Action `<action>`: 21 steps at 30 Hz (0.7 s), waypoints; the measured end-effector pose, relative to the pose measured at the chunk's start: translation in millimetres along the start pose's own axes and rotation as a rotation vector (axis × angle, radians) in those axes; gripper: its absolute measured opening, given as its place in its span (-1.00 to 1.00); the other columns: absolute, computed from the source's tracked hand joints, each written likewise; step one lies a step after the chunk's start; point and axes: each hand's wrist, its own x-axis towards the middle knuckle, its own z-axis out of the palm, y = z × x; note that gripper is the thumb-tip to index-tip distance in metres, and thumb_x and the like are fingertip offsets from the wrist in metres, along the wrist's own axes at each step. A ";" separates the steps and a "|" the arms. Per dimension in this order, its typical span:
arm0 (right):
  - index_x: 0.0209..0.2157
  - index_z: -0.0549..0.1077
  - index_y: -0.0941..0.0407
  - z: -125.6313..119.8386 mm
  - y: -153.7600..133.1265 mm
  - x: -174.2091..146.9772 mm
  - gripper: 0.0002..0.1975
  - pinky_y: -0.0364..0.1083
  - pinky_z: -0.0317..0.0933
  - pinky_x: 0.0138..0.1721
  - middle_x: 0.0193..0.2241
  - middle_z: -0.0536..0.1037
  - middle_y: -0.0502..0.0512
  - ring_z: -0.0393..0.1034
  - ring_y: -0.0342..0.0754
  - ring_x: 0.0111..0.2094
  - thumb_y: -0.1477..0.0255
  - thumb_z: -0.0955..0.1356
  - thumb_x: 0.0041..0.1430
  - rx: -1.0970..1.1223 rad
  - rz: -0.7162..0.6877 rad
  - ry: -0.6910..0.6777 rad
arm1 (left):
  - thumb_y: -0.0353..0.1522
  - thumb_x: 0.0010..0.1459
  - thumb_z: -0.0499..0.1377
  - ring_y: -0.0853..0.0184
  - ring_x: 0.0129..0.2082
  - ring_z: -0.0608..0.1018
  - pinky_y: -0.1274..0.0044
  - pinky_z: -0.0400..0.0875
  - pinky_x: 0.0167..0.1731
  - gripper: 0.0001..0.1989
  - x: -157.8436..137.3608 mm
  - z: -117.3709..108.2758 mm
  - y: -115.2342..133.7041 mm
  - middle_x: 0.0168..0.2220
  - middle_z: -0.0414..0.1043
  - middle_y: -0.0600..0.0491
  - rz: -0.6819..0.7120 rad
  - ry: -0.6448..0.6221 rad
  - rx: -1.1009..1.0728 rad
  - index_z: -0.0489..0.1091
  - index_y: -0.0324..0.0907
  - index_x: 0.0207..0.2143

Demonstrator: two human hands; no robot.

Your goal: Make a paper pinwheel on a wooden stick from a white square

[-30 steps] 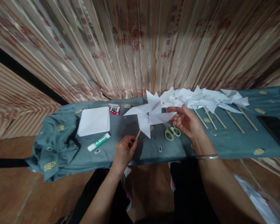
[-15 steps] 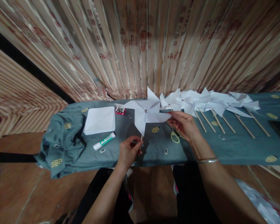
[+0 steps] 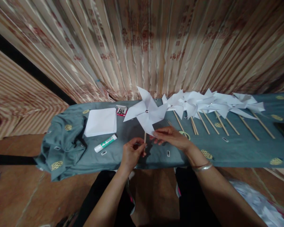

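My left hand [image 3: 132, 153] is closed round the thin wooden stick [image 3: 145, 142] of a white paper pinwheel [image 3: 153, 113], holding it upright above the cloth. A shiny round pin sits at the pinwheel's centre. My right hand [image 3: 171, 137], with a metal bangle at the wrist, has its fingertips closed at the tip of the lower blade. Scissors with pale green handles [image 3: 185, 135] lie partly hidden behind that hand. Several finished pinwheels [image 3: 211, 102] lie in an overlapping row to the right, their sticks pointing toward me.
A stack of white paper squares [image 3: 101, 121] lies at the left, with a glue stick [image 3: 106, 142] in front. Beside the stack is a small red box of metal pins [image 3: 121, 110]. Grey-green cloth [image 3: 71, 151] covers the table; a patterned curtain [image 3: 142, 47] hangs behind.
The pinwheel's blades have turned clockwise, the right one now pointing down. My right hand has moved down and left along with that blade. My left hand stays on the stick.
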 end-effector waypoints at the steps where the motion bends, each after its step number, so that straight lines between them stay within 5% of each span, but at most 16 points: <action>1: -0.40 0.65 0.14 -6.3 -0.7 -0.9 -0.59 -0.23 0.34 -0.44 -0.47 0.63 0.07 0.48 -0.19 -0.47 0.06 0.55 -0.11 -0.008 0.010 0.017 | -0.22 -0.13 0.29 0.41 -0.75 0.42 0.61 0.34 -0.70 -0.77 0.2 -0.2 0.1 -0.73 0.38 0.19 -0.001 0.007 -0.003 0.41 -0.17 -0.46; 5: -0.28 0.63 0.06 -34.5 -3.2 -0.9 -0.57 -0.18 0.37 -0.39 -0.30 0.67 0.06 0.51 -0.16 -0.40 0.11 0.58 -0.16 0.173 -0.130 0.354 | -0.23 -0.13 0.31 0.43 -0.75 0.41 0.62 0.31 -0.70 -0.77 -0.4 -0.5 -2.0 -0.73 0.38 0.18 -0.003 -0.008 0.015 0.43 -0.18 -0.46; 10: -0.22 0.59 0.01 -49.0 -1.9 8.4 -0.54 -0.13 0.38 -0.33 -0.38 0.64 -0.03 0.52 -0.12 -0.37 0.21 0.60 -0.23 0.269 -0.327 0.623 | -0.24 -0.13 0.36 0.44 -0.75 0.40 0.64 0.29 -0.69 -0.77 -2.8 2.3 -5.5 -0.73 0.38 0.17 -0.020 -0.088 0.003 0.44 -0.19 -0.48; 15: -0.27 0.58 0.04 -47.4 0.6 11.5 -0.55 -0.16 0.30 -0.47 -0.53 0.58 -0.09 0.40 -0.19 -0.54 0.26 0.61 -0.29 0.258 -0.299 0.653 | -0.24 -0.14 0.37 0.44 -0.75 0.40 0.63 0.30 -0.68 -0.76 -1.3 3.7 -6.1 -0.72 0.38 0.18 -0.012 -0.089 -0.028 0.44 -0.19 -0.48; 21: -0.56 0.52 0.11 -22.7 2.2 6.7 -0.63 -0.25 0.22 -0.55 -0.59 0.55 -0.07 0.35 -0.26 -0.59 0.25 0.64 -0.37 0.289 -0.159 0.469 | -0.28 -0.16 0.35 0.44 -0.73 0.42 0.63 0.34 -0.65 -0.79 2.1 4.5 -4.4 -0.72 0.40 0.17 -0.007 -0.070 -0.060 0.45 -0.20 -0.48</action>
